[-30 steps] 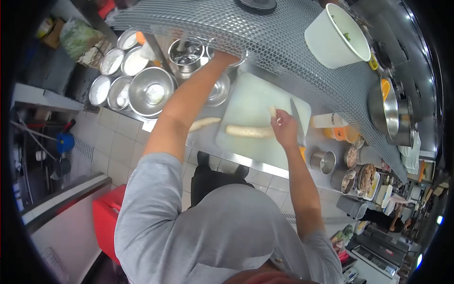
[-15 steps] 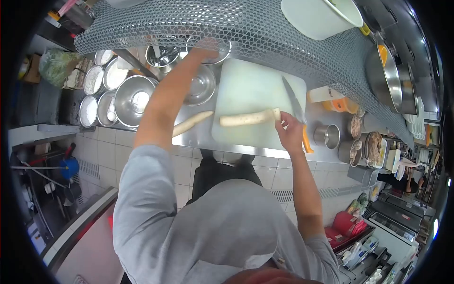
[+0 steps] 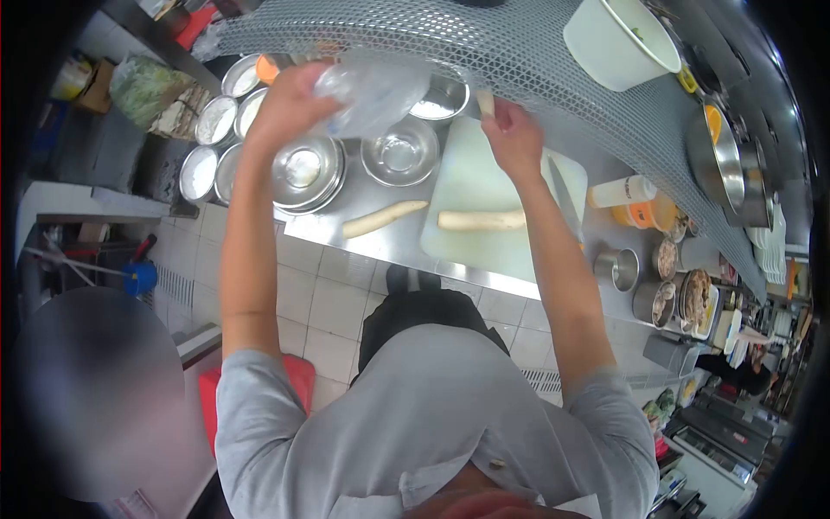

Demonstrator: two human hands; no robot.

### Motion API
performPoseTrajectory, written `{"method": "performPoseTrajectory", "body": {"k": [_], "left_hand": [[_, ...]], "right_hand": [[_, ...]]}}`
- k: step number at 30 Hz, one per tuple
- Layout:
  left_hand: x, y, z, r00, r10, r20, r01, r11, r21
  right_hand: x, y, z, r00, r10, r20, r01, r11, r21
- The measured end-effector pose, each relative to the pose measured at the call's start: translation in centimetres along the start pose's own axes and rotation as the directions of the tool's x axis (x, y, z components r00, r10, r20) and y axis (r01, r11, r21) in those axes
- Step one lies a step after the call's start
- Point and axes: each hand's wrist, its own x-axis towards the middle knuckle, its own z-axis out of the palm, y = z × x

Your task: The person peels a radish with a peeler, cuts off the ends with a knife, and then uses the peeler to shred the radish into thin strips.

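My left hand (image 3: 298, 104) is raised over the bowls at the upper left, closed on a clear plastic bag (image 3: 376, 91) that hangs blurred to its right. Between the fingers of my right hand (image 3: 513, 134) is a short pale root piece (image 3: 486, 103), above the far part of the white cutting board (image 3: 458, 186). One long pale root (image 3: 481, 221) lies across the board, its right end beside my forearm. A second, tapered root (image 3: 385, 218) rests on the steel counter left of the board. The knife (image 3: 565, 199) lies at the board's right side, partly hidden by my forearm.
Steel bowls (image 3: 400, 151) and containers of white powder (image 3: 199, 174) stand at the left. Bottles (image 3: 622, 192), a steel pot (image 3: 616, 269) and food containers are at the right. A mesh shelf (image 3: 519, 43) with a white tub (image 3: 621, 43) overhangs the counter's back.
My left hand now has a plastic bag and is further left. My right hand has moved up and away with the short piece, off the end of the long root. The view has shifted.
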Motion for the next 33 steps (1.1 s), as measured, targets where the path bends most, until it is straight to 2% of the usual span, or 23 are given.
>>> {"method": "performPoseTrajectory", "body": {"k": [2,3,4,5,6,8,10,11,12,13,14,15,17,19,22,23,25,27,31,32,33], "left_hand": [[-5.1,1.1,-1.8,0.997,-0.064,-0.04,0.061,0.996,-0.068],[-7.8,1.8,-2.3,0.989,-0.117,-0.091,0.106,0.986,-0.126],[-10.5,1.6,-3.5,0.982,-0.158,-0.098,0.156,0.987,-0.03],[-13.6,1.5,-4.1,0.967,-0.195,-0.165,0.195,0.981,-0.014],[-16.7,1.4,-4.6,0.947,-0.226,-0.229,0.232,0.973,0.0],[-22.6,1.4,-5.1,0.897,-0.349,-0.272,0.289,0.927,-0.239],[-28.4,0.9,-5.4,0.793,-0.517,-0.323,0.365,0.827,-0.428],[-30.8,0.1,-5.8,0.763,-0.548,-0.343,0.365,0.803,-0.471],[-33.2,-0.9,-6.0,0.731,-0.58,-0.359,0.362,0.776,-0.516],[-35.4,-1.9,-6.1,0.703,-0.608,-0.368,0.352,0.748,-0.562],[-37.2,-3.0,-6.1,0.678,-0.623,-0.389,0.325,0.73,-0.602],[-38.4,-4.3,-6.1,0.66,-0.633,-0.405,0.292,0.713,-0.637],[-39.7,-6.4,-6.0,0.629,-0.644,-0.436,0.222,0.686,-0.693],[-40.0,-8.8,-7.2,0.606,-0.649,-0.46,0.14,0.657,-0.741],[-40.2,-13.0,-11.4,0.696,-0.578,-0.426,0.113,0.674,-0.73],[-40.2,-14.4,-13.1,0.693,-0.585,-0.421,0.111,0.664,-0.74],[-40.2,-16.5,-15.6,0.679,-0.613,-0.404,0.117,0.634,-0.765],[-40.3,-18.3,-19.0,0.672,-0.598,-0.437,0.116,0.668,-0.735],[-39.6,-20.0,-26.2,0.733,-0.546,-0.405,0.15,0.711,-0.687],[-38.7,-19.7,-28.4,0.758,-0.467,-0.455,0.251,0.853,-0.457],[-37.5,-18.7,-30.7,0.79,-0.375,-0.485,0.325,0.927,-0.188]], "right_hand": [[3.1,0.2,2.2,0.992,0.025,0.126,-0.014,0.996,-0.091],[4.0,0.4,3.4,0.995,-0.029,0.097,0.042,0.989,-0.14],[4.6,1.0,4.8,0.995,-0.079,0.064,0.09,0.979,-0.186],[4.8,1.7,6.4,0.992,-0.125,0.03,0.128,0.964,-0.231],[4.7,2.8,7.8,0.994,-0.103,0.033,0.106,0.99,-0.09],[1.7,-2.3,4.8,0.983,0.036,0.178,-0.042,0.999,0.03],[-3.0,-3.7,6.3,0.988,-0.122,0.092,0.097,0.965,0.245],[-5.3,-6.7,6.1,0.963,-0.051,0.263,-0.034,0.95,0.311],[-7.8,-8.7,7.3,0.926,-0.154,0.346,0.005,0.917,0.398],[-10.2,-10.9,8.7,0.844,-0.203,0.497,-0.08,0.868,0.49],[-12.3,-14.6,8.8,0.778,-0.277,0.564,-0.053,0.866,0.498],[-13.9,-18.6,8.9,0.707,-0.341,0.619,-0.025,0.864,0.504],[-16.1,-23.7,11.0,0.594,-0.523,0.612,0.077,0.794,0.604],[-17.6,-29.7,14.2,0.537,-0.568,0.624,0.077,0.769,0.634],[-20.0,-37.4,21.7,0.501,-0.648,0.574,0.124,0.71,0.693],[-20.7,-39.6,24.6,0.488,-0.674,0.554,0.145,0.689,0.71],[-21.7,-43.1,28.9,0.53,-0.643,0.553,0.145,0.711,0.688],[-20.7,-46.8,32.6,0.56,-0.634,0.533,0.142,0.708,0.692],[-17.9,-49.3,37.3,0.681,-0.527,0.508,0.054,0.728,0.683],[-17.0,-49.3,38.3,0.712,-0.497,0.497,0.044,0.737,0.674],[-16.1,-49.5,39.1,0.715,-0.472,0.516,0.031,0.758,0.651]]}}
